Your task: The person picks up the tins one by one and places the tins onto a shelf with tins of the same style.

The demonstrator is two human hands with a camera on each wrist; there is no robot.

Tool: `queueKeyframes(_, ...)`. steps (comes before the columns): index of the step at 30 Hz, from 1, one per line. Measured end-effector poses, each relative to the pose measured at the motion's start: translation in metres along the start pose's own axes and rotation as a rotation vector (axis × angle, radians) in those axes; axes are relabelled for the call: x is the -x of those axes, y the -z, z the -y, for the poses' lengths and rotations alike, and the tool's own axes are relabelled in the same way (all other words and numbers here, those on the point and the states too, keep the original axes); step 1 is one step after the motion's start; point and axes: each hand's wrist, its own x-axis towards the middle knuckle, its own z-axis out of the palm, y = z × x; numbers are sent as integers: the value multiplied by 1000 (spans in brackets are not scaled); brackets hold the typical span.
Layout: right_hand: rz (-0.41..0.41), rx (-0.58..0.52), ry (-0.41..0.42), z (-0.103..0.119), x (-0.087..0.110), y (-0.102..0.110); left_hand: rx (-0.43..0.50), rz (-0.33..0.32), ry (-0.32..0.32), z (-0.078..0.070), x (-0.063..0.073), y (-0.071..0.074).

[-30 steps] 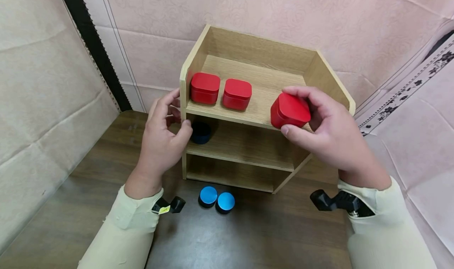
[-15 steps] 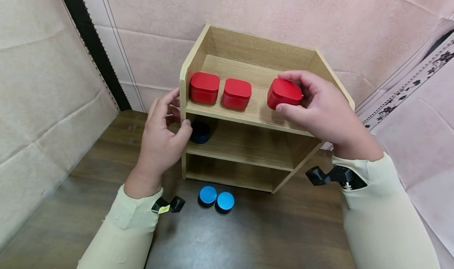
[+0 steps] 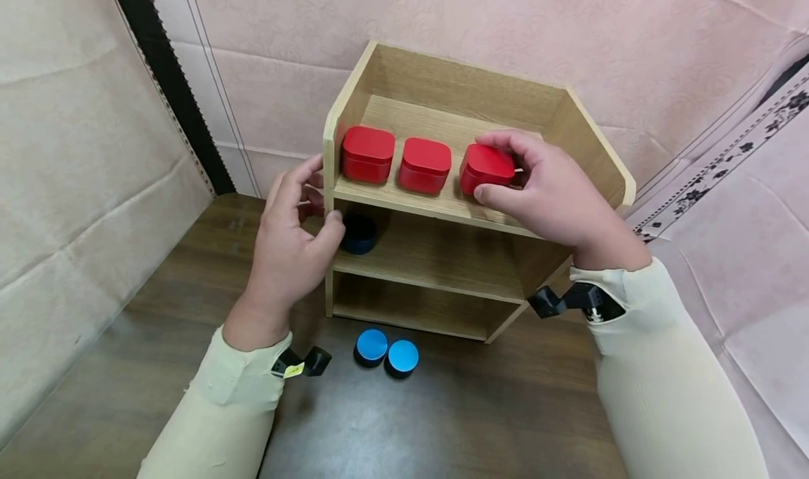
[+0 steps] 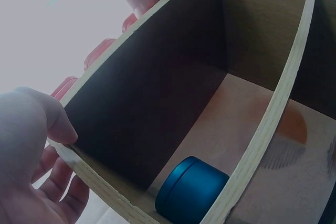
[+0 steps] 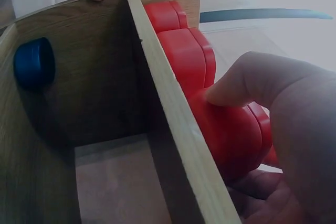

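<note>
On the top board of a small wooden shelf [image 3: 442, 215], two red tins with rounded corners, the left one [image 3: 369, 154] and the middle one [image 3: 425, 166], stand side by side. My right hand [image 3: 546, 187] grips a third red tin [image 3: 487, 166] between thumb and fingers, just right of the middle one; in the right wrist view the thumb presses on this tin [image 5: 231, 135]. My left hand [image 3: 293, 237] holds the shelf's left side panel, thumb at the front edge and fingers on the outer side. A blue round tin [image 4: 191, 190] sits at the left of the middle compartment.
Two more blue round tins, one left [image 3: 371, 345] and one right [image 3: 402, 357], stand close together on the dark wooden table [image 3: 480, 423] before the shelf. Cloth-covered walls [image 3: 480, 22] rise behind and on both sides. The shelf's right side panel [image 3: 590, 142] stands beneath the right forearm.
My right hand has carried the red tin from over the front edge back and left along the top board, beside the middle red tin. The left hand stays on the side panel.
</note>
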Motion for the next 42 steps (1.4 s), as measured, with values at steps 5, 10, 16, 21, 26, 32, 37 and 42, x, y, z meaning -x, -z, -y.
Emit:
queueKeyframes(5, 14, 12, 0, -1, -2, -3, 6, 0, -3, -1, 0, 0)
queueKeyframes(10, 14, 20, -3, -2, -3, -4, 2, -3, -3, -1, 0, 0)
queueKeyframes(16, 19, 23, -12, -2, -4, -5, -4, 3, 3, -2, 0, 0)
queueKeyframes(21, 19, 39, -17, -2, -4, -4, -2, 6, 9, -2, 0, 0)
queueKeyframes(26, 25, 49, -16, -2, -4, -4, -2, 1, 10, -2, 0, 0)
queueKeyframes(32, 33, 55, -18, -1, -4, -4, -3, -3, 8, -1, 0, 0)
queueKeyframes(37, 45, 9, -30, 1, -3, -3, -4, -3, 7, -1, 0, 0)
queueKeyframes(42, 30, -42, -14, 1, 0, -1, -3, 0, 4, -1, 0, 0)
